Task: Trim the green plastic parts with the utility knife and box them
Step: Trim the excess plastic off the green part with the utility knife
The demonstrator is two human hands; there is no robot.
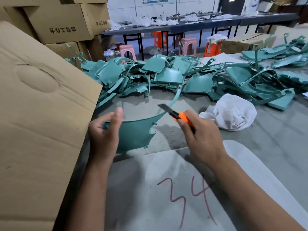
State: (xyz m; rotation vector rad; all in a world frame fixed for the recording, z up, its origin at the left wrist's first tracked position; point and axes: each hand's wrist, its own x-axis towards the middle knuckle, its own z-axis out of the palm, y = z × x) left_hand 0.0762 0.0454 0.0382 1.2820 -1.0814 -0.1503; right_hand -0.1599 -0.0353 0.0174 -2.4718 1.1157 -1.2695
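Green plastic part sits in your left hand, held up just above the counter. Your thumb lies across its near face and your fingers curl round its left edge, so the hand is closed on it. From the part's upper right corner a thin curved strip arcs up and away toward the pile of green parts.

Your right hand is right of the part, wrapped round the orange utility knife, with the forefinger laid along its handle. The extended blade points up and left and meets the thin strip just beyond the part's corner; whether the edge is biting in I cannot tell.

Right of the part, beyond the knife hand, a crumpled white cloth lies on the counter. Left of the part, a large cardboard box flap leans close against your left hand. Nearer to you than the part, a pale sheet bears the red number 34. Behind the pile stand more stacked cardboard cartons.
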